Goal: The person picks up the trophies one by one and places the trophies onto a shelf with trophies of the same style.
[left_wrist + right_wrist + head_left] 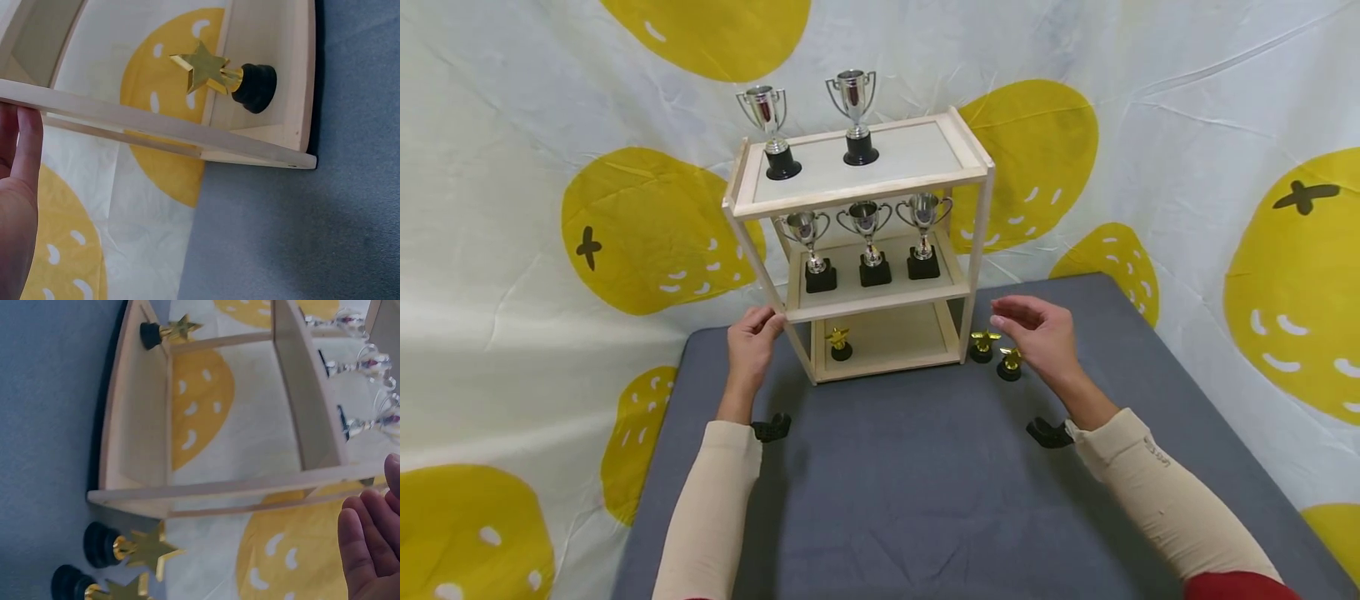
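A small three-tier wooden shelf (pixel 880 312) stands on the table. My left hand (pixel 751 350) holds its left front post at middle-shelf height; in the left wrist view the fingers (pixel 26 147) meet the post's edge. On the bottom tier, at the left, is a gold star trophy (pixel 840 343) with a black base. My right hand (pixel 1037 333), loosely bent and holding nothing, hovers right of the shelf. Near it on the table stand two more star trophies, one (pixel 982 346) beside the right post, the other (pixel 1010 364) closer to the hand.
On the middle tier stand three silver cup trophies (pixel 874 271) in a row. Two taller silver cups (pixel 855 121) occupy the top tier, at its left and middle. A grey cloth (pixel 895 483) covers the table, and a yellow-patterned curtain (pixel 505 167) hangs behind and at the sides.
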`<state>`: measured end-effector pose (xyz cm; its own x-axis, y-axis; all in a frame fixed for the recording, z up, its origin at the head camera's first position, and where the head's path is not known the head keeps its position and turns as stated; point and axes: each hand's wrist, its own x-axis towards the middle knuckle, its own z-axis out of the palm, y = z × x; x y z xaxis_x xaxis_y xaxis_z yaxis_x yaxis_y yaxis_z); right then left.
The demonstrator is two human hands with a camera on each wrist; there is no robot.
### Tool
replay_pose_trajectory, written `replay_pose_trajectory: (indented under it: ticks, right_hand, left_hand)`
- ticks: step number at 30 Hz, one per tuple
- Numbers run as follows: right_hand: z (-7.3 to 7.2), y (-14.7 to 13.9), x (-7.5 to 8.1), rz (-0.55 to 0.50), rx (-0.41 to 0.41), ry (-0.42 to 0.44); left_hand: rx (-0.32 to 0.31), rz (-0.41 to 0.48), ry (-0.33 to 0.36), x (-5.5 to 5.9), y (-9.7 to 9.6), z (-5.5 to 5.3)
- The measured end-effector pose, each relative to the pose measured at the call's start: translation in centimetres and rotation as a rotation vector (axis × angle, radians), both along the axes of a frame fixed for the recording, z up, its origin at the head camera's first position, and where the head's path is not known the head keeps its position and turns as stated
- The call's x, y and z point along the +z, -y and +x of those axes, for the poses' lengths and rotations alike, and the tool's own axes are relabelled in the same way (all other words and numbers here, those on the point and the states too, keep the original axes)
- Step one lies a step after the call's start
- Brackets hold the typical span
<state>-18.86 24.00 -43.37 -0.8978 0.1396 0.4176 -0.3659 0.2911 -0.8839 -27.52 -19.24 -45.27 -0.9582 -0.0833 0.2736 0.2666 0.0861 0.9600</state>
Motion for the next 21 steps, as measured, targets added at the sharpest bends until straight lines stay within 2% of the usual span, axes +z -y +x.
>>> replay_pose_trajectory:
  ticks: [11, 16, 19, 21]
  right_hand:
    - [-0.2, -1.8, -2.5, -0.019, -0.004, 0.039]
    - [-0.7, -2.4, -3.6, 0.032, -0.039, 0.089]
    - [-0.5, -2.4, -3.2, 0.072, -0.057, 0.133]
    - [-0.7, -2.8, -3.7, 0.082, -0.066, 0.155]
  left_hand:
    - [0.001, 0.005, 0.002, 0.0, 0.0, -0.1]
    - [0.013, 0.009, -0.007, -0.1, 0.2, -0.3]
    - [0.007, 0.007, -0.012, -0.2, 0.3, -0.3]
    - [0.002, 0.010, -0.014, -0.3, 0.2, -0.1]
